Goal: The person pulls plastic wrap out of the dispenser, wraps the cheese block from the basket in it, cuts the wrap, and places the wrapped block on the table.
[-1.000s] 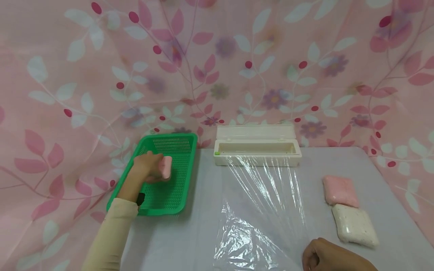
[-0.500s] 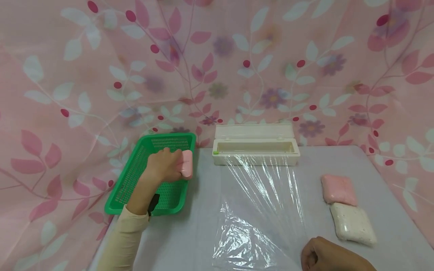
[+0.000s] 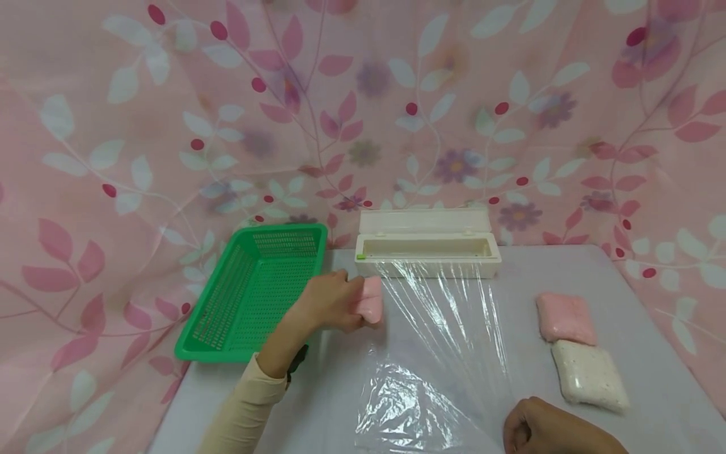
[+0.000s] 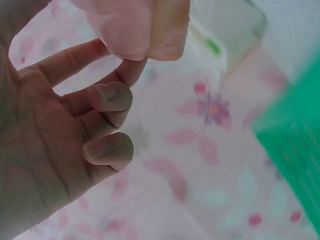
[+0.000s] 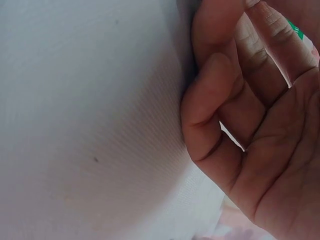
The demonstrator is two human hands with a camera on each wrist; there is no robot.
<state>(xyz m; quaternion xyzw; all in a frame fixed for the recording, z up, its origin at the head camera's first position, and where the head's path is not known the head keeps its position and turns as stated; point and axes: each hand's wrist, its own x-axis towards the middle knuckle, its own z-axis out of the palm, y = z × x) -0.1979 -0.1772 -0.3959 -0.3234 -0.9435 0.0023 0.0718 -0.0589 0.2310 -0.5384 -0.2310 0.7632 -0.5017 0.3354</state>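
Observation:
My left hand (image 3: 329,304) pinches a smooth pink block (image 3: 371,304) with rounded edges, over the left edge of the plastic wrap (image 3: 431,340). In the left wrist view the pink block (image 4: 127,27) sits between the fingertips, and the other fingers are curled below it. The wrap runs toward me from a white dispenser box (image 3: 431,270) with a raised lid, with creases slanting down to the right. At its near right corner my right hand (image 3: 550,430) grips the wrap with curled fingers. The right wrist view shows these fingers (image 5: 212,95) bent against the white table cover.
On the left stands a green plastic basket (image 3: 272,296). Two wrapped blocks, one pink (image 3: 566,318) and one white (image 3: 591,376), lie touching at the right. A floral cloth (image 3: 363,113) hangs behind the table (image 3: 317,403).
My left hand has lifted the pink block out of the green basket and carried it right, over the basket's rim to the wrap's left edge. My right hand has stayed in place.

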